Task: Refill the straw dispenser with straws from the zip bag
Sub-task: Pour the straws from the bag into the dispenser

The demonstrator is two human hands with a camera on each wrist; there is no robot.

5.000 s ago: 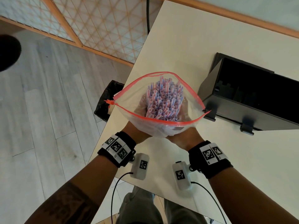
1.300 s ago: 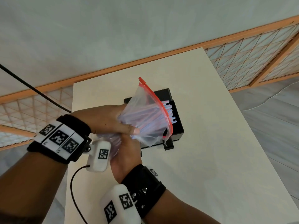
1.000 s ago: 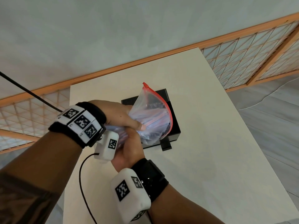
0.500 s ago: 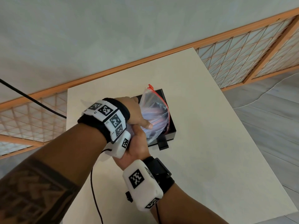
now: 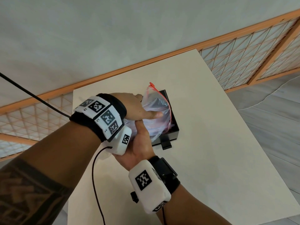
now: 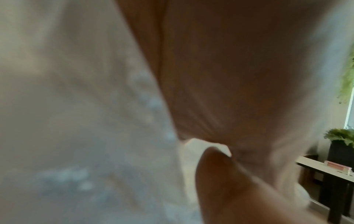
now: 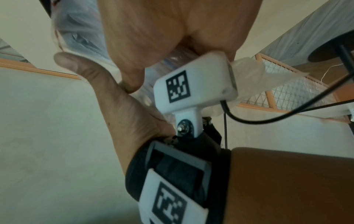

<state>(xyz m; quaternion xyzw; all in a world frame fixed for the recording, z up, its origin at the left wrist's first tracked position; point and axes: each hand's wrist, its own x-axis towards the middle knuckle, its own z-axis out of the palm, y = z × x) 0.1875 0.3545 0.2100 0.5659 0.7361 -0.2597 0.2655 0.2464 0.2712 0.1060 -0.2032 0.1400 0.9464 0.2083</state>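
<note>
The clear zip bag (image 5: pixel 156 109) with its red zip strip lies tilted, its open mouth turned down into the black straw dispenser (image 5: pixel 174 133) on the table. Pale blue and pink straws (image 5: pixel 155 127) show faintly through the plastic. My left hand (image 5: pixel 139 108) grips the bag from above, thumb along its side. My right hand (image 5: pixel 141 140) grips the bag's bottom end from below. In the right wrist view the right hand (image 7: pixel 172 30) and the left thumb (image 7: pixel 80 69) close around the crumpled bag (image 7: pixel 80 30). The left wrist view is blurred, filled by bag plastic (image 6: pixel 76 121).
The dispenser stands near the far middle of a cream table (image 5: pixel 219 151). A wooden lattice screen (image 5: pixel 243 54) runs behind the table, with grey floor to the right. A black cable (image 5: pixel 32 95) crosses at the left. Wrist camera cables hang under my arms.
Five seconds ago the bag stood upright and open in both hands. Over the last second my hands carried it farther and lower, tipping its mouth into the dispenser.
</note>
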